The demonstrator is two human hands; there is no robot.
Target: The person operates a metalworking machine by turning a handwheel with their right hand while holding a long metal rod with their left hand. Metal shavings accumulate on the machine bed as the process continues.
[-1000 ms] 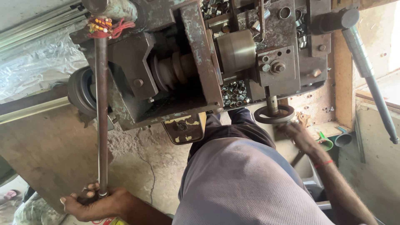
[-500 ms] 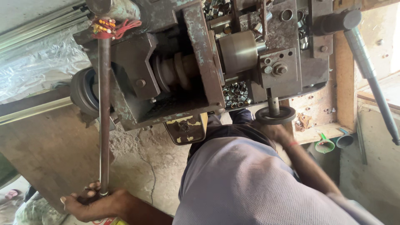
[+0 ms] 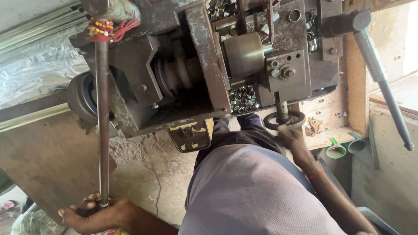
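Rough concrete floor [image 3: 143, 174] under an old metal lathe-type machine [image 3: 204, 65] on a wooden bench [image 3: 355, 87]; left hand [image 3: 98, 213] clenched round the end of the long steel lever [image 3: 103, 130] at the machine's left side. Right hand [image 3: 294, 139] grips the small handwheel [image 3: 285, 119] at the bench's near edge; small metal rings [image 3: 241, 98] heaped on the machine just left of it.

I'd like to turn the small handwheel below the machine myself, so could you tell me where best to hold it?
Hold the handwheel by its round outer rim, coming from below on the near side, where the right hand already rests. The shaft fills the centre, and the machine body blocks the far side.
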